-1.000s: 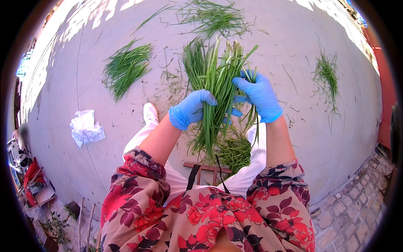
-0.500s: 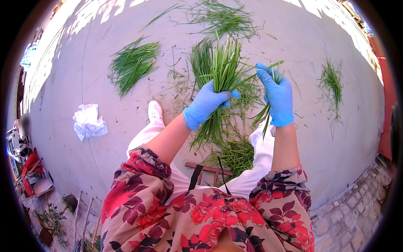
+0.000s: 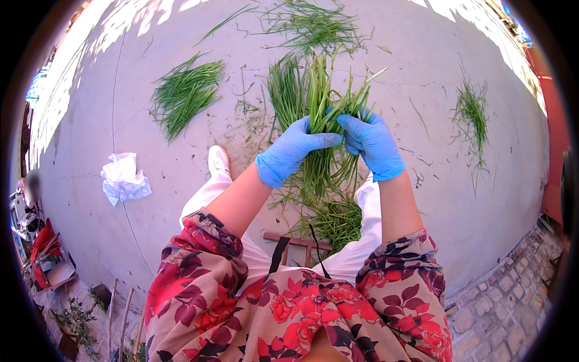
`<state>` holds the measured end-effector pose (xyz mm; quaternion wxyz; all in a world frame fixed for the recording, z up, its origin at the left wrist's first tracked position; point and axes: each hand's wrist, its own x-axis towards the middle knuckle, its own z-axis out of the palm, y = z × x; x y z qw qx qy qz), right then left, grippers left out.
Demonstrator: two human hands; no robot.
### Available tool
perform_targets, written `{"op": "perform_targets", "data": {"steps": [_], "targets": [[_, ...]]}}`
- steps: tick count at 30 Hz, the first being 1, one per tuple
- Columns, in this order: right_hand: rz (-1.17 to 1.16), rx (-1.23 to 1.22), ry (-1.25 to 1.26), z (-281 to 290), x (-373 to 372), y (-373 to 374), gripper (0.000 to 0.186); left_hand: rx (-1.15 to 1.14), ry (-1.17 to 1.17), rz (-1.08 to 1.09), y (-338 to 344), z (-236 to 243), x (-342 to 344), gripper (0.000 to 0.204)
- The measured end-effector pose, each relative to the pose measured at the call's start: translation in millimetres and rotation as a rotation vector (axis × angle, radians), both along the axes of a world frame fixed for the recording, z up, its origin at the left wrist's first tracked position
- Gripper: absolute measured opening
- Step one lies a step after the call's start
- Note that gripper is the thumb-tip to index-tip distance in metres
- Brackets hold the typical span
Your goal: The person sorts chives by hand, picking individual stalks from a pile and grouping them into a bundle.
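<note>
A thick bunch of garlic chives [image 3: 318, 81], pale stem ends pointing away from me, is gripped by my blue-gloved left hand [image 3: 295, 148]. Pressed against its right side, my right hand [image 3: 372, 142], gloved alike, has its fingers closed around a smaller cluster of chives [image 3: 357, 96]. The hands nearly meet, and green leaf ends hang below them. Beyond the left hand, a neat dark-green pile of chives [image 3: 284, 90] rests on the ground. Loose chives [image 3: 338, 223] lie in a heap between my legs.
One chive pile [image 3: 187, 96] lies far left, another [image 3: 316, 27] farther ahead, and a thin scatter of blades [image 3: 472, 114] at right. A crumpled white bag [image 3: 125, 178] sits on the concrete left of my foot. Between my legs is a reddish-brown frame [image 3: 295, 242].
My right hand has moved left and inward with its few chives, from apart to against the bunch. The left hand keeps its grip and has barely shifted.
</note>
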<state>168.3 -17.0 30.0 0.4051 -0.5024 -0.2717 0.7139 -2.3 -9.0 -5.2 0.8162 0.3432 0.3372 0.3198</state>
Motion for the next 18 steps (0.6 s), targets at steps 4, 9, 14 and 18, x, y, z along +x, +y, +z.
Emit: {"op": "perform_targets", "data": {"steps": [4, 9, 14, 18], "targets": [[0.043, -0.02, 0.129, 7, 3, 1, 0.019, -0.215, -0.185, -0.087, -2, 6, -1, 0.037], [0.024, 0.044, -0.341, 17, 5, 5, 0.022, -0.226, -0.145, -0.107, 2, 11, -7, 0.033], [-0.338, 0.09, -0.297, 19, 46, 12, 0.03, -0.209, -0.099, -0.099, 6, 14, -11, 0.038], [-0.491, 0.153, -0.167, 13, 52, 12, 0.03, -0.149, -0.044, -0.071, 3, 12, -7, 0.035]]}}
